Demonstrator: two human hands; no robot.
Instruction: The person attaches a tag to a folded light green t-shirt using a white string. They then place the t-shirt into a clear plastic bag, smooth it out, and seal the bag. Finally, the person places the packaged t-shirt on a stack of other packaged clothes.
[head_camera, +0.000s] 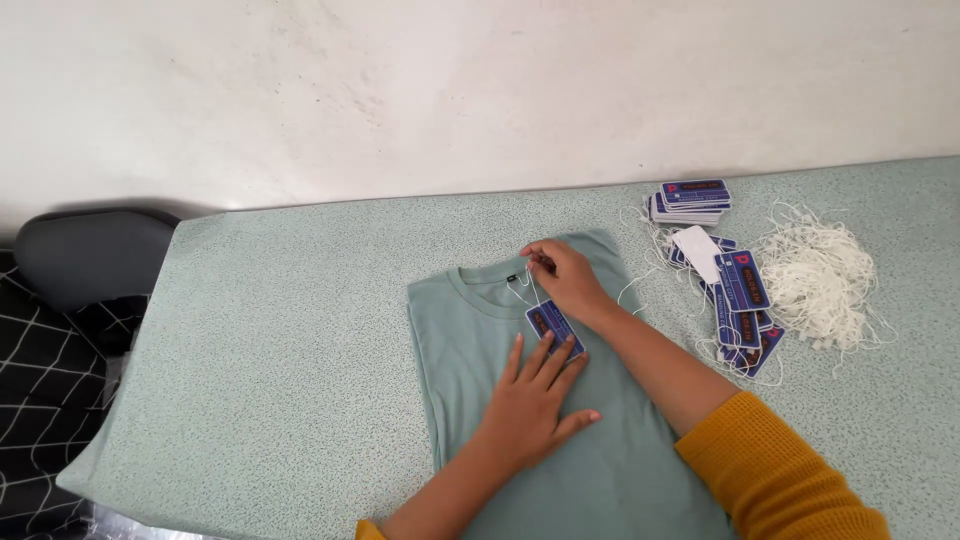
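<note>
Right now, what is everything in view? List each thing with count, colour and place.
folded T-shirt: one, pale green, table centre under both hands
hang tag: one, blue, on the shirt below the collar
stacked tags: one pile, blue, far right
loose tags: several, blue, one white back, right of shirt
strings: one heap, white, far right
table: one, speckled green
cushion: one, grey, left edge
left hand: flat on shirt, fingertips at tag
right hand: pinching tag's string at collar
</note>
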